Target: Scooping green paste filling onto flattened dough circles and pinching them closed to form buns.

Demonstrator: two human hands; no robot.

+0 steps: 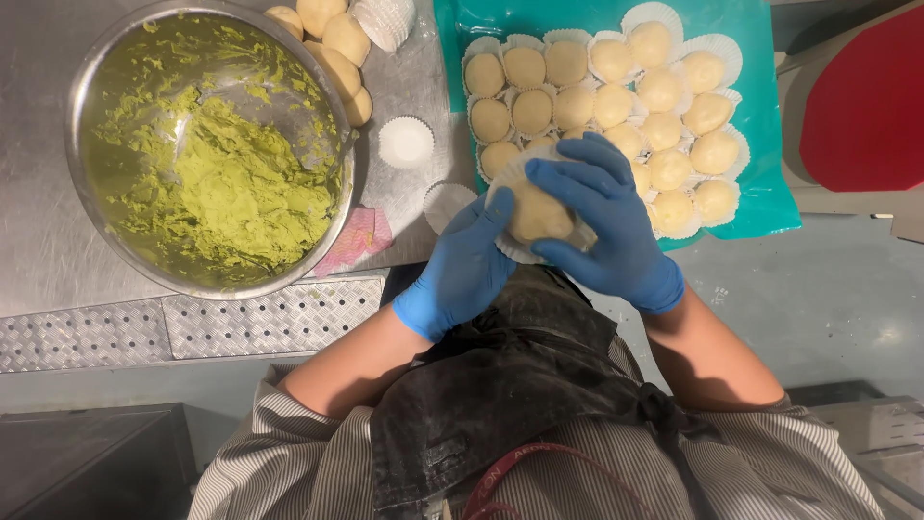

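1. While cupped from below by the left hand, a pale dough ball in a white paper cup is held.
2. Right hand fingers are curled loosely over its top, touching.
3. Ball is enclosed between both palms, just below the teal tray.

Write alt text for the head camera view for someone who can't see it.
Both blue-gloved hands, left hand and right hand, cup a pale dough ball in a white paper cup. Beside them sit a teal tray of dough balls and a steel bowl.
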